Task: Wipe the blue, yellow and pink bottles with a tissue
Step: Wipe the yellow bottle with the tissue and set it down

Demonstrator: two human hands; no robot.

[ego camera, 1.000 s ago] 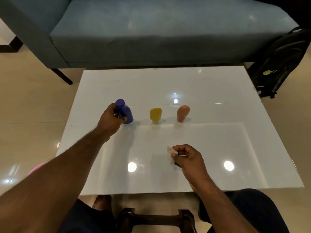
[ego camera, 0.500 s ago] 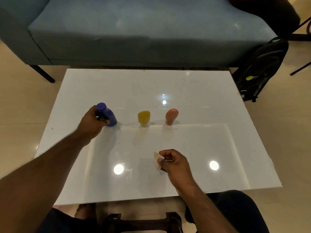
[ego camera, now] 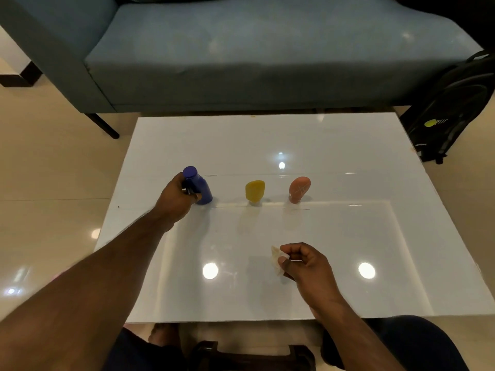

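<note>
Three small bottles stand in a row on the glossy white table (ego camera: 334,145). The blue bottle (ego camera: 199,184) is at the left, with my left hand (ego camera: 175,199) curled round its left side and the bottle's base on the table. The yellow bottle (ego camera: 255,190) stands in the middle and the pink bottle (ego camera: 299,189) to its right, both untouched. Nearer to me, my right hand (ego camera: 305,263) hovers over the table and pinches a small crumpled white tissue (ego camera: 277,259) between thumb and fingers.
A blue-grey sofa (ego camera: 267,54) stands just behind the table. A black backpack (ego camera: 452,108) leans at the table's far right corner. Beige tiled floor (ego camera: 48,162) lies to the left. My knees and a dark wooden stool (ego camera: 241,354) are below the near edge.
The camera view has swung sideways and back. My left hand keeps its grip on the blue bottle and my right hand keeps the tissue in about the same place over the table.
</note>
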